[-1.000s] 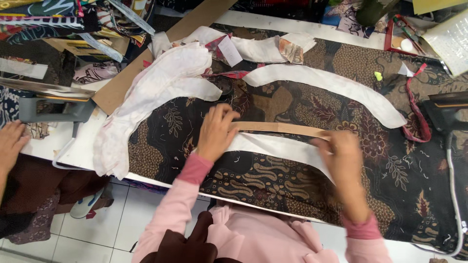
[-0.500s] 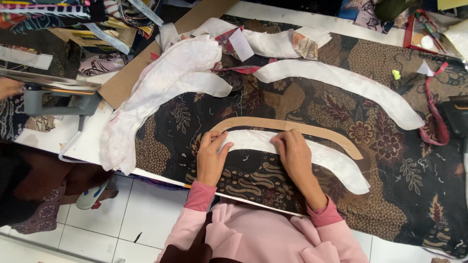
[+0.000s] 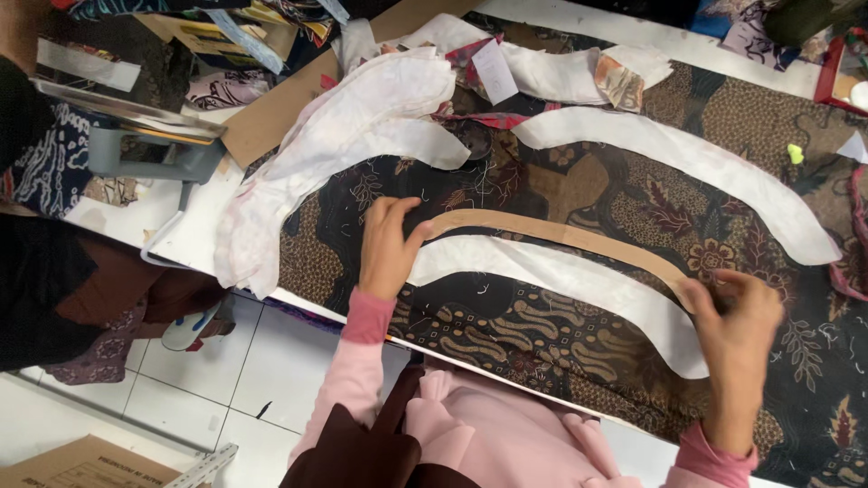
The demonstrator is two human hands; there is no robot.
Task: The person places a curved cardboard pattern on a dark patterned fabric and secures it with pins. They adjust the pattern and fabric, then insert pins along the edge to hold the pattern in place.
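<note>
Change: hands are now wide apart along the brown cardboard template (image 3: 579, 239); half a second ago both were close together near its left part, and the right hand has moved out to the right end.
Meaning: I judge that the template is being spread and set in place on the dark patterned fabric (image 3: 506, 325), so the placing is in hand and not finished.
Left hand (image 3: 389, 248): lies flat and unclenched, the fingers press the left end of the template; it grasps nothing.
Right hand (image 3: 737, 316): fingers are bent at the right end of the template and seem to pinch it; motion blur hides the exact grip.
Template: thin curved strip between the two hands, touching the far edge of the white curved piece (image 3: 579, 289).
Surroundings: a second white curved piece (image 3: 696, 172) lies farther on the bench; a stack of white cut pieces (image 3: 353, 145) is at far left.
</note>
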